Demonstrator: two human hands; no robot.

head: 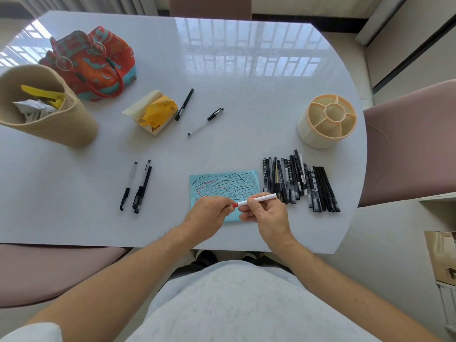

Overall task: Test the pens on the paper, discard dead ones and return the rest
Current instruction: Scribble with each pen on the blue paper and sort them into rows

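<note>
Right hand: the right hand [267, 215] is gripping a white pen [256, 200] with curled fingers, holding it level just above the near edge of the blue paper [223, 183].
Left hand: the left hand [209, 214] is pinching the pen's red end [235, 205]; whether that is a cap or the tip, I cannot tell.
Paper: lying on the white table [246, 107], carrying black, blue and red strokes.
Pen row: a row of dark pens [298, 183] is lying just right of the paper.
Left pens: three pens [135, 187] are lying well left of the paper.
Middle pens: two pens [195, 111] are resting farther back.
Holder: a cream divided pen holder [325, 119] is standing behind the row.
Bin: a beige bin [64, 124] is sitting far left, holding crumpled scraps.
</note>
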